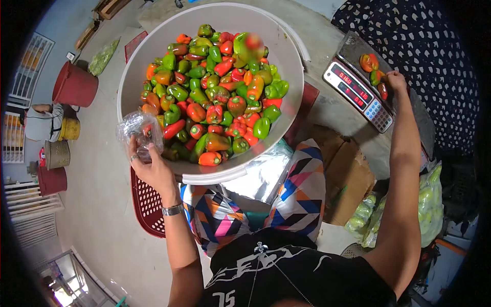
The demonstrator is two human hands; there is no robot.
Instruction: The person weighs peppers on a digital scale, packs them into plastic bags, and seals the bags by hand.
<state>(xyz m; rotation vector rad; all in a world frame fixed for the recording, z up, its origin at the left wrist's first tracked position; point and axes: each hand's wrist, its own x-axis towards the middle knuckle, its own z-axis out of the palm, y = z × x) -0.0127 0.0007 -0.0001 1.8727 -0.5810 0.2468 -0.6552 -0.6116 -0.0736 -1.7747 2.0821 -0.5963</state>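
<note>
My left hand (150, 166) pinches a crumpled clear plastic bag (134, 127) at the near left rim of a big pale basin (207, 177). Red, green and mottled bell peppers (215, 113) fill much of the basin. On the right, my right hand (397, 82) reaches over the digital scale (333, 75), its fingers curled against a green-orange bell pepper (377, 77). An orange-red bell pepper (368, 62) and a red one (382, 91) lie beside it on the scale's dark plate. Red digits are lit on the display.
A red perforated crate (146, 202) sits under the basin's left side. Cardboard (348, 179) and bags of pale green produce (429, 204) lie at right. Red tubs (75, 84) stand along the left, near another person (43, 123). Patterned dark cloth (409, 51) hangs behind the scale.
</note>
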